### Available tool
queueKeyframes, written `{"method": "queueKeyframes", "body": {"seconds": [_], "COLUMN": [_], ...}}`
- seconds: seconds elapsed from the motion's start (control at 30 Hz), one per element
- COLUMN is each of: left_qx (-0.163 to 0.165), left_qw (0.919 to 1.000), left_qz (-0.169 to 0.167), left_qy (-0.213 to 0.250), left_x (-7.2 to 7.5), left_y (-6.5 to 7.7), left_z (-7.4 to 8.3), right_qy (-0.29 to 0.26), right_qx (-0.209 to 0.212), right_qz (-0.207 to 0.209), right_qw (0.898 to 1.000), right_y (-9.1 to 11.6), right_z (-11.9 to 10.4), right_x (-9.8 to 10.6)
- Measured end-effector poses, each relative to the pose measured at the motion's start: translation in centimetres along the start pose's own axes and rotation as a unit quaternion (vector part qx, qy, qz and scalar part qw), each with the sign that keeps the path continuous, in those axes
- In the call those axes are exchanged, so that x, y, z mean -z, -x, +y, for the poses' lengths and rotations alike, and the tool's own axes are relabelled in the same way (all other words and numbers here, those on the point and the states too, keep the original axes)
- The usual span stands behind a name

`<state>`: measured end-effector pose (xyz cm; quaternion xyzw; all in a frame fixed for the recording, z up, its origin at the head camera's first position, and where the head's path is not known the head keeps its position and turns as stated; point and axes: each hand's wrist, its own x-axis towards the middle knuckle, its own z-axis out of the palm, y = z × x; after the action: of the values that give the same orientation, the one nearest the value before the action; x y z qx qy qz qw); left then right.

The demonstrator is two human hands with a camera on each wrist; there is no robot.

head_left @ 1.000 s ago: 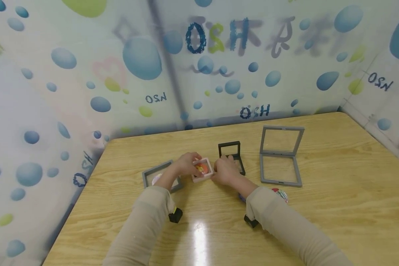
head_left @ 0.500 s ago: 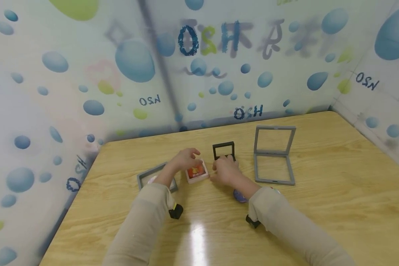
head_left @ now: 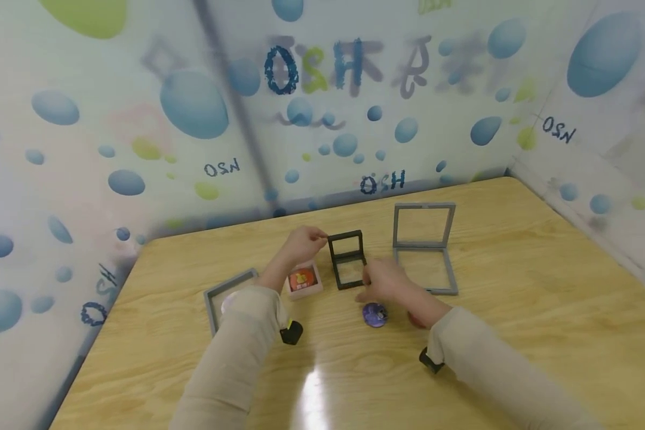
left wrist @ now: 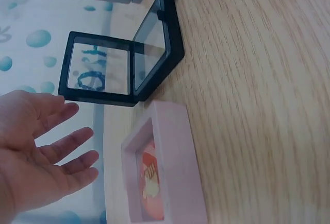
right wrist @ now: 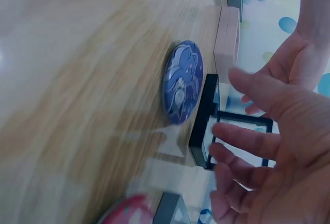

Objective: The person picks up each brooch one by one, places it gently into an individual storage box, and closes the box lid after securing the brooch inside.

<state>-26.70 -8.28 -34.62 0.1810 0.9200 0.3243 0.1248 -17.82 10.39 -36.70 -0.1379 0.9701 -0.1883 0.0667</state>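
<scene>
Black plastic, by its look, formed the small frame (head_left: pixel 349 258) that stood unfolded on the bench (head_left: pixel 338 358) between my two grips. One leaf lay flat and the other rose from the hinge, probably so that the inner faces could be reached. My left grip (head_left: pixel 303 243) was spread, its fingers wrapped round nothing; one tip came right up to the raised leaf's corner, perhaps to steady it, though I could not tell whether it touched. My right grip (head_left: pixel 387 279) hung beside the flat leaf, fingers loosely bent, thumb well away from them, holding nothing. Just nearer to me lay a purple badge (head_left: pixel 375 315), apart from the black frame, presumably put there for easy reach.

Left of it sat a pink frame (left wrist: pixel 178 162), folded together, likely to keep the orange badge (head_left: pixel 302 279) behind its window in place.

Matt, square-edged rims bordered thin, see-through panes, clear enough to show the patterned wall through the raised one. The purple disc looked glossy and slightly domed. A larger grey frame (head_left: pixel 423 245) stood unfolded on the right; another, a grey tray-like frame (head_left: pixel 230 283), showed a pale badge (head_left: pixel 228 301) within its outline. Smooth, straw-coloured grain ran beneath everything.
</scene>
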Motion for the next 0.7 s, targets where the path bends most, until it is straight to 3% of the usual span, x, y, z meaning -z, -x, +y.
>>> {"method": "queueKeyframes", "body": {"seconds": [0.1, 0.23, 0.47, 0.7], "left_qx": [-0.002, 0.007, 0.011, 0.052], "left_qw": [0.9998, 0.9983, 0.9973, 0.9866], "left_qz": [0.014, 0.024, 0.025, 0.012], "left_qy": [0.017, 0.053, 0.068, 0.155], "left_x": [-0.4, -0.7, -1.3, -1.4], "left_y": [-0.5, -1.1, -1.6, -1.5], "left_z": [0.4, 0.9, 1.1, 1.2], "right_qy": [-0.016, -0.029, -0.039, -0.018], "right_qx": [0.011, 0.026, 0.04, 0.039], "right_qz": [-0.041, -0.064, -0.07, -0.058], "right_qw": [0.999, 0.997, 0.996, 0.997], "right_y": [1.1, 2.4, 3.5, 3.5], "right_z": [0.6, 1.1, 1.2, 1.1], "right_x": [0.3, 0.4, -0.2, -0.7]}}
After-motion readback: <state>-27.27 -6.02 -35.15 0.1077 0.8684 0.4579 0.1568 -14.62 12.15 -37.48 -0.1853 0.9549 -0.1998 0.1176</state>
